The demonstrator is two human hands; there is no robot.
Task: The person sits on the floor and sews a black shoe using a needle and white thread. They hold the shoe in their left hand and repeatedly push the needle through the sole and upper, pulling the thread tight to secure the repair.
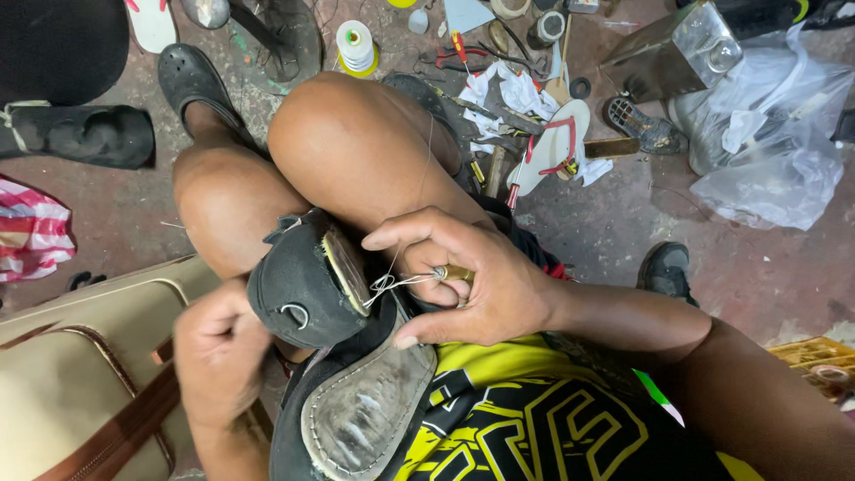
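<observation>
Two hands work a soft, light black shoe (307,289) wedged against the knees: left hand (218,352) fisted beside its upper, right hand (472,285) pinching a brass-handled awl (454,273) and slippery thread (392,283).

Two black shoes (307,285) (361,414), one thread spool (356,46), one beige bag (80,374), two flip-flops (557,142) (151,22).

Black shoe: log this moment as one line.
left hand: gripping black shoe | right hand: holding brass-handled awl, white thread looped at sole edge | shoe on lap, worn sole up
</observation>
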